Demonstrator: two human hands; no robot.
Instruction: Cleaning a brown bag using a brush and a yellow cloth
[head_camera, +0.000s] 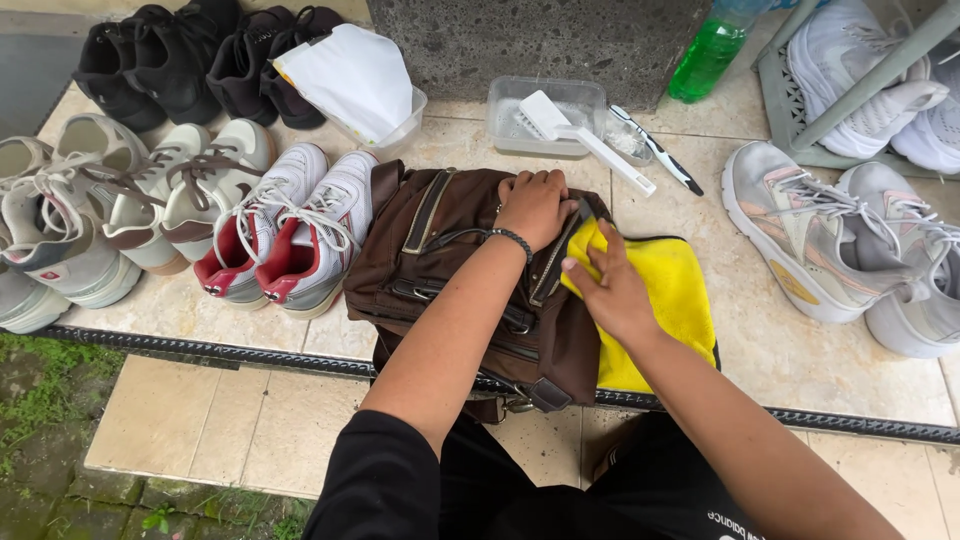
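Far left there's a row of worn sneakers (150, 200) on the tiled ledge (800, 370), then a white-and-red pair (285, 235). In the middle sits a brown bag (440, 265). The left hand (535, 207) is curled into a fist on top of the bag, gripping its upper edge. The right hand (612, 290), fingers spread fairly wide, presses flat on a yellow cloth (680, 290) just right of the bag. Grey sneakers (810, 235) lie further right.

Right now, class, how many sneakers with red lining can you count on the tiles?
2. They stand side by side, left of the brown bag: the left sneaker beside the beige pairs, the right sneaker against the bag. None seems hidden, but the picture edges cut off other shoes.
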